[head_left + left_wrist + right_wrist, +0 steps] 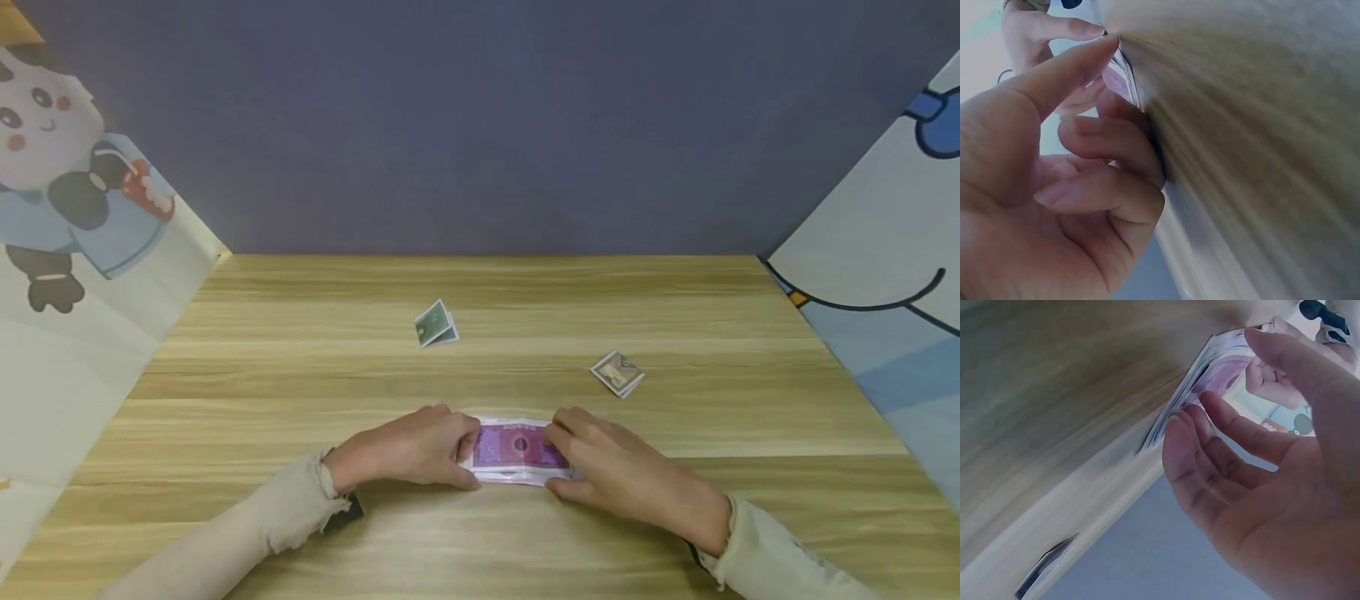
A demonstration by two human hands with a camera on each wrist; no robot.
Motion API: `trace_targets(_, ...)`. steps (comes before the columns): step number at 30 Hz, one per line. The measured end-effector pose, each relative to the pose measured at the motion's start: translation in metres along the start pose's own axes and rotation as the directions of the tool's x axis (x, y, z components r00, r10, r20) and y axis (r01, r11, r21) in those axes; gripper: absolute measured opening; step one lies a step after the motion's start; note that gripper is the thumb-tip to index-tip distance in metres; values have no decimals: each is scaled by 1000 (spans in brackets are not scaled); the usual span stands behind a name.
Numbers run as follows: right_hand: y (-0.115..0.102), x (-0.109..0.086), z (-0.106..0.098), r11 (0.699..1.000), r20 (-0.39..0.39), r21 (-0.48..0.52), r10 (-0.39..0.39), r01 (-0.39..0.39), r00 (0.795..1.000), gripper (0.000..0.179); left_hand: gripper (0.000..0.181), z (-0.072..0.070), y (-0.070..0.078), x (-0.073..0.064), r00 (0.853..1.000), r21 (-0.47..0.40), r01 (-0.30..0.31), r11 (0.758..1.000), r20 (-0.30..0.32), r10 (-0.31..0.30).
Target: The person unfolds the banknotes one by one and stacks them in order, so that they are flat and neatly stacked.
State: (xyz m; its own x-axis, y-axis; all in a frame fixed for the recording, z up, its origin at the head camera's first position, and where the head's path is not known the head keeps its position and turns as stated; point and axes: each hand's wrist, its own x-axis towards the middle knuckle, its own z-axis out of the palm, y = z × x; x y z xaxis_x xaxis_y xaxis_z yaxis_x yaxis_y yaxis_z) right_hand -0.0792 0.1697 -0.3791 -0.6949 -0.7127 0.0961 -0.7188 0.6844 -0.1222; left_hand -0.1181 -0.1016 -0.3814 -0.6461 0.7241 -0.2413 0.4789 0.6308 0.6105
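Observation:
A purple banknote [521, 450] lies lengthwise on the table in front of me, with white borders and a crease down its middle. Its edge shows several thin layers in the right wrist view [1175, 403]. My left hand [423, 446] grips its left end, thumb at the near edge and curled fingers at the far edge. At the right end, my right hand [615, 467] pinches it the same way, fingertips over the purple print. The fingers hide both ends of the note in the head view.
A folded green note [432, 325] stands half-open farther back, left of centre. Back right lies a folded brown note [617, 372]. A small dark flat piece [347, 512] shows beside my left sleeve. Printed cartoon panels flank the wooden table [225, 367], and a grey-blue panel [487, 125] closes the back.

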Motion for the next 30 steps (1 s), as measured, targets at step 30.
trace_targets(30, 10, 15, -3, 996, 8, 62, 62, -63, 998, 45, 25, -9, 0, 1, 999, -15, 42, 999, -6, -42)
